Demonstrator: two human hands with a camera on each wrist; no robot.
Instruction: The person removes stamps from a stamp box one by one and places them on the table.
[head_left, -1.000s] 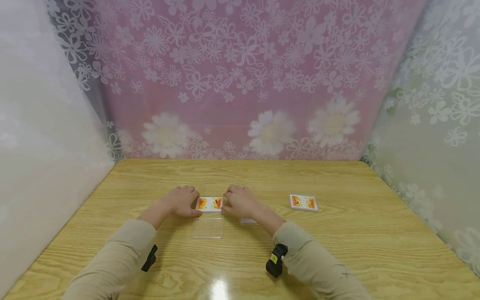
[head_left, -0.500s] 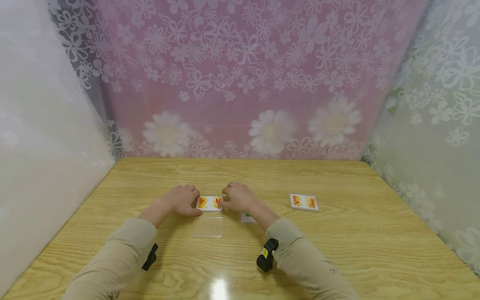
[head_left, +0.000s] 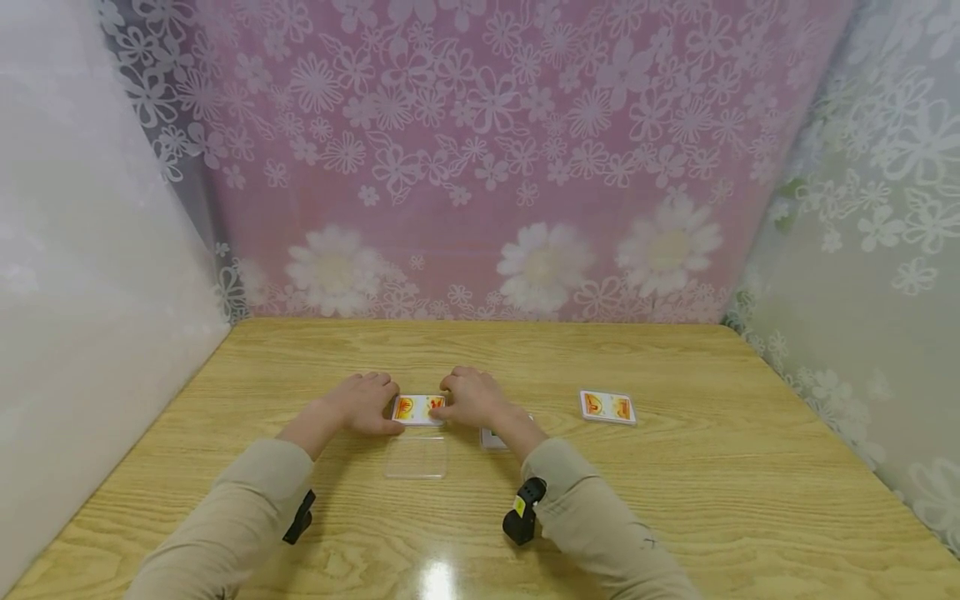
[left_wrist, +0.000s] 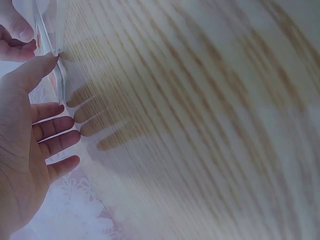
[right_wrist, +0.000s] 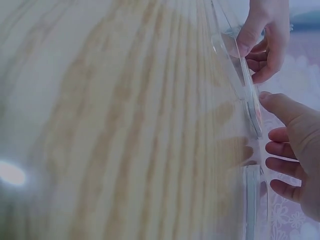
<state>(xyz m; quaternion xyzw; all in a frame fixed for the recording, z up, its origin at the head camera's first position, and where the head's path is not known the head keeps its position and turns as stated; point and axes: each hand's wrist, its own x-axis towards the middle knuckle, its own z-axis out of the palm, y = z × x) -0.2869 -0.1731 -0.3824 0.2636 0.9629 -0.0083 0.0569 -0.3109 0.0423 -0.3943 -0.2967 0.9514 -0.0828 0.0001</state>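
Observation:
A clear plastic case (head_left: 419, 410) of cards with an orange and yellow picture lies on the table between both hands. At its left end, my left hand (head_left: 363, 403) holds the case between thumb, on the near edge, and index finger, as the left wrist view shows; the other fingers are spread. Over its right end, my right hand (head_left: 474, 398) rests its thumb on the top card (head_left: 418, 408). In the right wrist view, the other fingers of that hand (right_wrist: 300, 145) are loosely bent and stand apart from the case. A clear, flat plastic lid (head_left: 416, 458) lies just nearer.
Another case (head_left: 493, 438) lies partly hidden under the right wrist. Farther right is a third case of orange-pictured cards (head_left: 607, 407). The wooden table (head_left: 675, 500) is bounded by a pink floral sheet (head_left: 480, 167) at the back and pale sheets at the sides.
My right hand has shifted slightly left, its thumb moving from the right edge of the case onto the top card. The right forearm swung left, uncovering more of the case beneath it. The left hand stayed.

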